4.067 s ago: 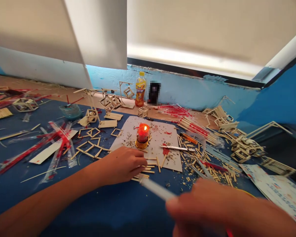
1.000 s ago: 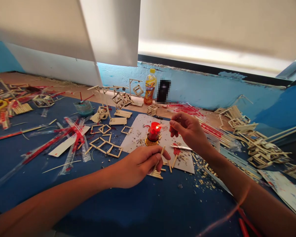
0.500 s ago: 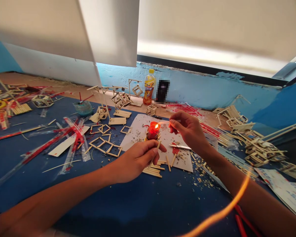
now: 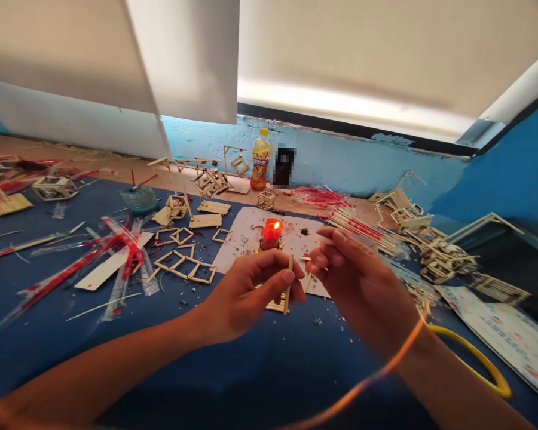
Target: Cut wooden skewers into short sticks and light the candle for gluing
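Note:
My left hand (image 4: pixel 246 292) is closed on a short wooden stick (image 4: pixel 290 278), held nearly upright between thumb and fingers. Below it lies a small row of pale sticks (image 4: pixel 277 306), partly covered by the hand. Close on its right, my right hand (image 4: pixel 356 278) has curled fingers pinched together; a small pale bit shows at the fingertips, too unclear to name. Just beyond both hands burns a red candle (image 4: pixel 272 236) on a white sheet (image 4: pixel 235 242) strewn with dark crumbs and shavings.
Small stick frames (image 4: pixel 186 263) and red-and-clear plastic wrappers (image 4: pixel 128 257) lie left on the blue mat. Behind stand a drink bottle (image 4: pixel 260 161) and a glass bowl (image 4: pixel 138 200). Stick models (image 4: pixel 448 257) are piled right. A blurred orange strand (image 4: pixel 363 388) crosses before my right forearm.
My right hand has drawn back from the candle flame, toward me and beside my left hand; the pale strip it held at the flame no longer shows clearly. The left hand's stick is now more upright.

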Demonstrator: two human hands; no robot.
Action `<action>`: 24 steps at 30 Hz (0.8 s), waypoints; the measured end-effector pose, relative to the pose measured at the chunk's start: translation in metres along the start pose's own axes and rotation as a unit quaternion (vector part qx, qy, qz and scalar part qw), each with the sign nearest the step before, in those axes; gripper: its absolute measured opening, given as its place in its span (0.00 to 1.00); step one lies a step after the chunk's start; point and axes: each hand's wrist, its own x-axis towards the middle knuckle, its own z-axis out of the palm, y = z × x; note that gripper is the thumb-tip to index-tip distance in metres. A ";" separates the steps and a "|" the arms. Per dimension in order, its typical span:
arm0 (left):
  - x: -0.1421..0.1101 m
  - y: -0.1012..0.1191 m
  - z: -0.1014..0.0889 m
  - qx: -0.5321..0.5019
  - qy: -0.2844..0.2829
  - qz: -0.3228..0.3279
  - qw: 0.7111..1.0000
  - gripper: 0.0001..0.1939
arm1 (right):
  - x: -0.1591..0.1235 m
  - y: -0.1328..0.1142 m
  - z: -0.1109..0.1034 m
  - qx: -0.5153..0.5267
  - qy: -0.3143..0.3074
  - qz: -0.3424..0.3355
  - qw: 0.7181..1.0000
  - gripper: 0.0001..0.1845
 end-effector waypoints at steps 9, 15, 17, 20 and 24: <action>-0.006 0.002 0.004 -0.078 -0.019 -0.024 0.996 0.12 | -0.026 0.020 0.007 0.074 0.086 -0.042 0.993 0.05; -0.006 0.002 0.002 -0.088 -0.016 -0.053 0.995 0.14 | -0.012 0.020 -0.007 0.065 0.043 -0.036 0.996 0.05; -0.005 0.002 0.002 -0.086 -0.012 -0.069 0.994 0.14 | -0.005 0.013 -0.014 0.036 0.032 -0.043 0.998 0.04; -0.004 0.000 0.003 -0.086 -0.006 -0.083 0.993 0.14 | 0.005 0.005 -0.022 0.011 0.023 -0.051 0.998 0.04; -0.005 -0.002 0.004 -0.090 0.004 -0.075 0.993 0.15 | 0.006 0.007 -0.020 0.001 -0.002 -0.064 0.998 0.04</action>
